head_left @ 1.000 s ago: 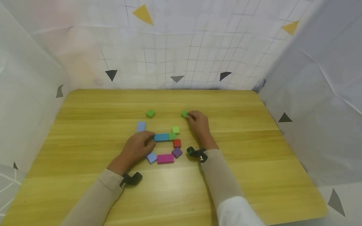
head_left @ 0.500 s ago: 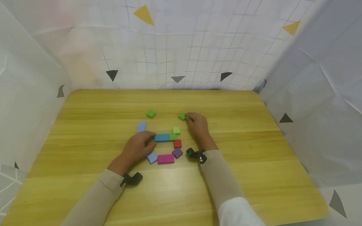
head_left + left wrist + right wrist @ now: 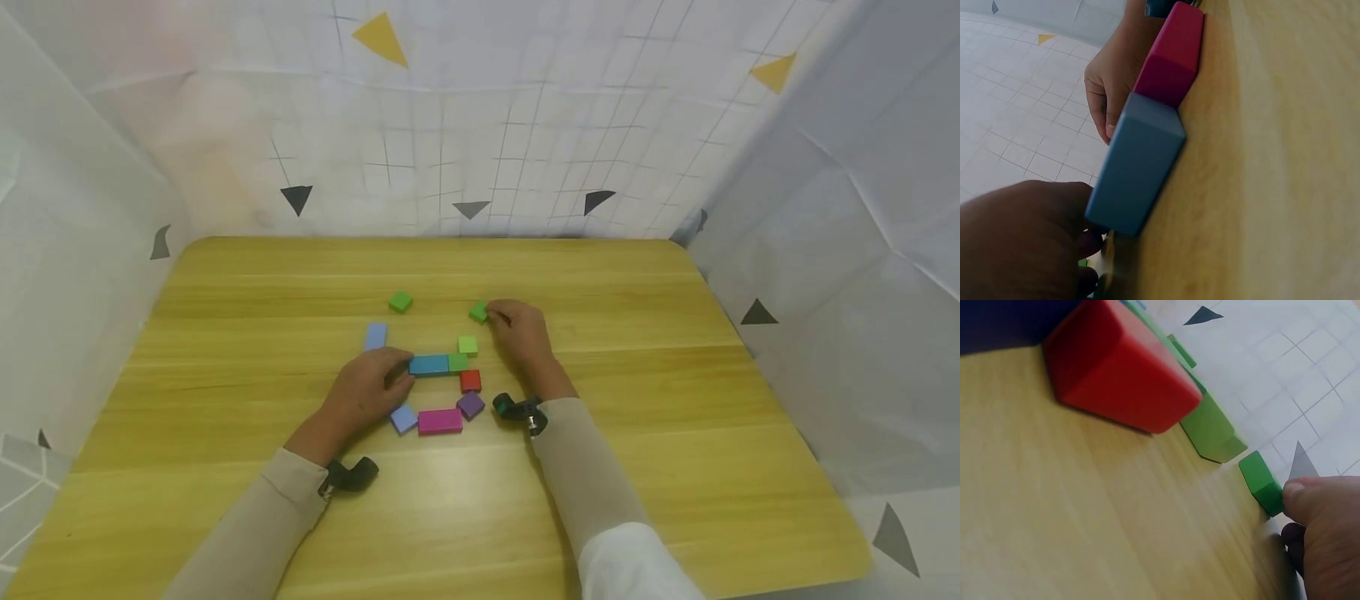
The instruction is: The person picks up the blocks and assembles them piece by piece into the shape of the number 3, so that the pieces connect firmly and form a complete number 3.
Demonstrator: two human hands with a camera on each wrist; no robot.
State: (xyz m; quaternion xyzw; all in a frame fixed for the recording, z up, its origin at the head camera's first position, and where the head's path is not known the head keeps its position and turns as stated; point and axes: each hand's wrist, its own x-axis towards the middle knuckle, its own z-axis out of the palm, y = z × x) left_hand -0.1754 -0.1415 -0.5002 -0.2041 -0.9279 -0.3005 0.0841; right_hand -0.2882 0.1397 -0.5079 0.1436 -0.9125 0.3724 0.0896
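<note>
My right hand (image 3: 522, 335) has its fingertips at the right corner of a small green block (image 3: 478, 312) near the back of the table; in the right wrist view, the thumb (image 3: 1295, 495) meets the block's end and seems to pinch it. My left hand (image 3: 363, 392) rests on the table with relaxed fingers, index fingertip against the left end of a blue rectangular block (image 3: 429, 365). Under the palm, anything there is hidden. A light blue block (image 3: 1141, 159) and a magenta block (image 3: 1172, 53) lie close by in the left wrist view.
A darker green block (image 3: 458, 362) adjoins the blue one. Near it lie a lime block (image 3: 467, 344), red block (image 3: 470, 381) and purple block (image 3: 470, 405). Another green block (image 3: 401, 302) and a light blue block (image 3: 376, 336) lie left. White sheets (image 3: 465, 125) surround the wooden table (image 3: 637, 467).
My right hand has moved slightly left and nearer, shifting the green block the same way. The left hand and the other blocks stay in place.
</note>
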